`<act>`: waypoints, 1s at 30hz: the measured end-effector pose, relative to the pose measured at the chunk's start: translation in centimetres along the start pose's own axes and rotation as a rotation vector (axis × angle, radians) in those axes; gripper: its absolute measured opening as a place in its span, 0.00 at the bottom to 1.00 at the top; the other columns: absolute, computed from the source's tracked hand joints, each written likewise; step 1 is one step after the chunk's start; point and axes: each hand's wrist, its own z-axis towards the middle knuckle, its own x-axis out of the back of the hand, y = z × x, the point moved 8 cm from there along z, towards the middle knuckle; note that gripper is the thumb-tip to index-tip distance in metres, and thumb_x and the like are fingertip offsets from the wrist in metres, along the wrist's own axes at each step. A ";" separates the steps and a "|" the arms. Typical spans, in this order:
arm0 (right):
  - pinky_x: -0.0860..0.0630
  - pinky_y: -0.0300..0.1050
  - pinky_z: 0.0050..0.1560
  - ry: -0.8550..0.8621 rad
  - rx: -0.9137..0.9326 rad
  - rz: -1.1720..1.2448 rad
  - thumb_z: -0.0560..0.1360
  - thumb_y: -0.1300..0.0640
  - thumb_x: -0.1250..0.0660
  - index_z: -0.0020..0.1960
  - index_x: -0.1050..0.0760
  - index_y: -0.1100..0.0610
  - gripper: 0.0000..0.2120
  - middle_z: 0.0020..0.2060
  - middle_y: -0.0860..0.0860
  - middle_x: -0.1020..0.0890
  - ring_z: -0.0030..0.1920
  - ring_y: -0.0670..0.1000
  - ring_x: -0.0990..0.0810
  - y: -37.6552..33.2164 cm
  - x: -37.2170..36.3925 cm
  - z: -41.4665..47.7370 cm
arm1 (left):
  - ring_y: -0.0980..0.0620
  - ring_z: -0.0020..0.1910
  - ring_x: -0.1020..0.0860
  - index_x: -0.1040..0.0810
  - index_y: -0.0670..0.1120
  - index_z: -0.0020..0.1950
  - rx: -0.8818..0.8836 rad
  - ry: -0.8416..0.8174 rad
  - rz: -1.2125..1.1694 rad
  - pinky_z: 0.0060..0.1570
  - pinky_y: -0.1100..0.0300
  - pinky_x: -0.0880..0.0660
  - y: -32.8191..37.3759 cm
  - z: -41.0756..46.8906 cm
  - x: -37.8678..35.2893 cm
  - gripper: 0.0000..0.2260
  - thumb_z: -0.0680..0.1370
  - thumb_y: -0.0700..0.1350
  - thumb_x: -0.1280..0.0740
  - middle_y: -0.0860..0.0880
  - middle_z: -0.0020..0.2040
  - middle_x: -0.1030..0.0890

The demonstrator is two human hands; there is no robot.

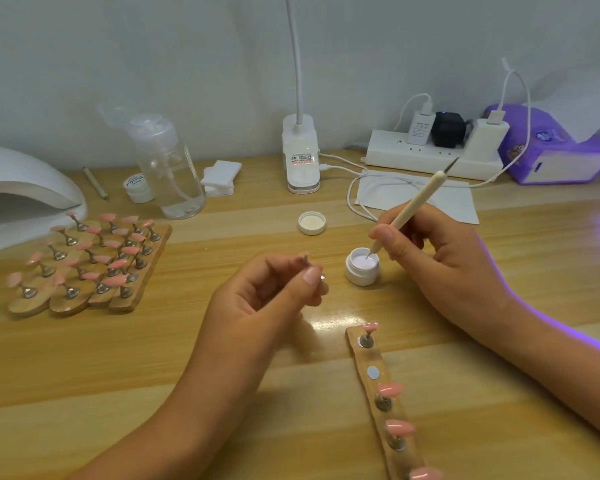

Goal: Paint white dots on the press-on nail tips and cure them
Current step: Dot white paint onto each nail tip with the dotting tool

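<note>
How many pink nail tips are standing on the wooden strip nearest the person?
4. On the strip: one at the far end, then an empty magnet spot, then two in the middle, and one cut by the bottom edge. More may lie beyond the frame.

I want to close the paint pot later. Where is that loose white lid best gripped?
Grip the white lid by its round outer rim, coming straight down from above. It lies flat on the table with its open side up, apart from the gel pot, with free space all around it.
</note>
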 end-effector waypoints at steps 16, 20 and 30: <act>0.27 0.41 0.44 0.033 0.000 0.072 0.76 0.49 0.35 0.49 0.22 0.51 0.07 0.41 0.48 0.20 0.40 0.50 0.25 -0.5 0.4 0.0 | 0.62 0.44 0.19 0.14 0.53 0.45 0.002 -0.091 0.072 0.42 0.73 0.26 -0.4 0.4 -0.5 0.08 0.66 0.48 0.28 0.55 0.46 0.14; 0.25 0.34 0.43 0.172 0.002 0.366 0.73 0.55 0.29 0.45 0.23 0.53 0.04 0.37 0.43 0.19 0.39 0.42 0.22 -0.9 1.9 -0.5 | 0.62 0.40 0.20 0.14 0.53 0.44 0.020 -0.118 0.095 0.40 0.72 0.26 -0.7 0.3 -0.8 0.06 0.68 0.46 0.26 0.54 0.42 0.15; 0.19 0.52 0.47 -0.033 -0.225 0.913 0.68 0.59 0.31 0.37 0.27 0.53 0.06 0.29 0.49 0.31 0.28 0.42 0.30 -1.0 -1.9 -2.0 | 0.60 0.39 0.22 0.17 0.50 0.40 0.036 -0.151 0.137 0.38 0.70 0.26 -1.0 0.3 -1.1 0.06 0.67 0.50 0.25 0.54 0.38 0.18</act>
